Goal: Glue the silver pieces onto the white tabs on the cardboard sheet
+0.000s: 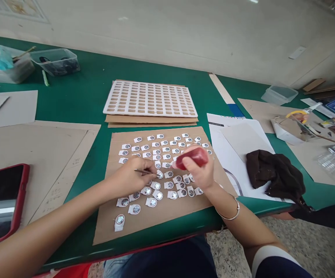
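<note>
My left hand (pixel 128 175) is closed on a pair of thin metal tweezers (pixel 142 171), whose tip reaches a small white piece with a round silver disc (pixel 159 175). In my right hand (pixel 200 173) is a red squeeze bottle (pixel 193 157), tilted with its nozzle pointing left and down, just above the pieces. Under both hands lies a brown cardboard sheet (pixel 105 226). Several rows of similar white tabs with silver discs cover it, such as the tab (pixel 119 220) near its front left corner. My hands hide some of them.
Behind the cardboard, a white slotted tray (pixel 150 82) rests on more cardboard. A red-cased phone (pixel 2 200) lies at left; plastic boxes (pixel 55 61) stand at the back left. To the right are paper sheets (pixel 218 135), dark cloth (pixel 274 173) and a small tool box (pixel 289 131).
</note>
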{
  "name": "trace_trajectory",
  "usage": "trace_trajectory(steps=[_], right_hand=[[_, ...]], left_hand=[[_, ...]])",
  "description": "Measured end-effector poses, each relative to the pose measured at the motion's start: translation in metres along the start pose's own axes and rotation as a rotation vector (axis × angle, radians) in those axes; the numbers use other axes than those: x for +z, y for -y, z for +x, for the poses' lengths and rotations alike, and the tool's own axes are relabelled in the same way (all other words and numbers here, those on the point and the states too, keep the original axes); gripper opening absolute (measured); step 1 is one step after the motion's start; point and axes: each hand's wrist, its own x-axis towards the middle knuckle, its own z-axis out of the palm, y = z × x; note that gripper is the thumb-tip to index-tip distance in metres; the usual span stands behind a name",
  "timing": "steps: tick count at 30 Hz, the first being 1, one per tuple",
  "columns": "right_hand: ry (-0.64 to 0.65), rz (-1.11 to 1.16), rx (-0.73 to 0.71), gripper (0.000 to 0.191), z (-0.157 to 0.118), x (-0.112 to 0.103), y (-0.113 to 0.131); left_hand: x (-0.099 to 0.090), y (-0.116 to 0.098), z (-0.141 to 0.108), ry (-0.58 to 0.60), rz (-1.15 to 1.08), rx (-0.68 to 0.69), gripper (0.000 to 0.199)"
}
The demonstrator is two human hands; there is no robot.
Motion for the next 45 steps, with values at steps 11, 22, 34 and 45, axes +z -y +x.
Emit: trace_trajectory(steps=[11, 22, 34, 45], right_hand=[[-0.164, 0.237, 0.027, 0.016, 0.005, -0.023, 0.014], [-0.165, 0.235, 0.033, 0.019, 0.007, -0.027, 0.01], [0.07, 0.08, 0.195, 0.034, 0.0, -0.011, 0.008], [0.131, -0.139, -0.044, 0.021, -0.017, 0.01, -0.019]], left_hand=[[0.012, 0.029, -0.001, -0.101, -0.005, -0.046, 0.015], [0.008, 0.009, -0.012, -0.143, 0.0, -0.154, 0.016], [0.014, 0.009, -0.001, -0.131, -0.089, -0.122, 0.009], [0.017, 0.02, -0.001, -0.115, -0.156, -0.113, 0.01]])
